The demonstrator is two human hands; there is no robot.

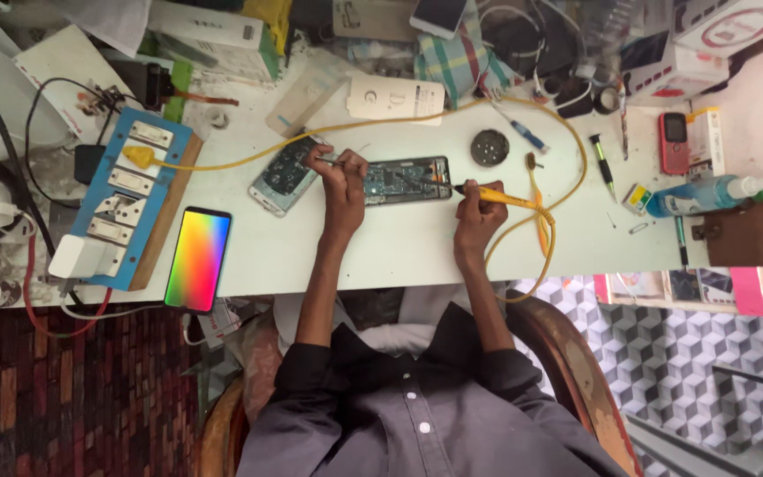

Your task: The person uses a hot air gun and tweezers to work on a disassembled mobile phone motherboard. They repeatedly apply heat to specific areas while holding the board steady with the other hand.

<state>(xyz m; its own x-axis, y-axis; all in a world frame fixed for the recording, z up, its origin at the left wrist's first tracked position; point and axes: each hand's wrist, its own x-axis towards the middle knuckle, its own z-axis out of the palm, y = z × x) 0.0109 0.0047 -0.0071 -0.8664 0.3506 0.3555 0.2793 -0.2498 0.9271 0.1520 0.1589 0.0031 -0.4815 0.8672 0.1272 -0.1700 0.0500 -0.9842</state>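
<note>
An opened phone body lies on the white table, its circuit board showing. My left hand rests at its left end, pinching thin tweezers over the board. My right hand grips a yellow soldering iron whose dark tip points left at the phone's right end. The iron's yellow cable loops across the table. A detached phone back lies just left of my left hand.
A phone with a rainbow screen lies at the front left beside a blue switch board. At right sit a screwdriver, a red keypad phone and a blue bottle. A round tin, boxes and cables crowd the back.
</note>
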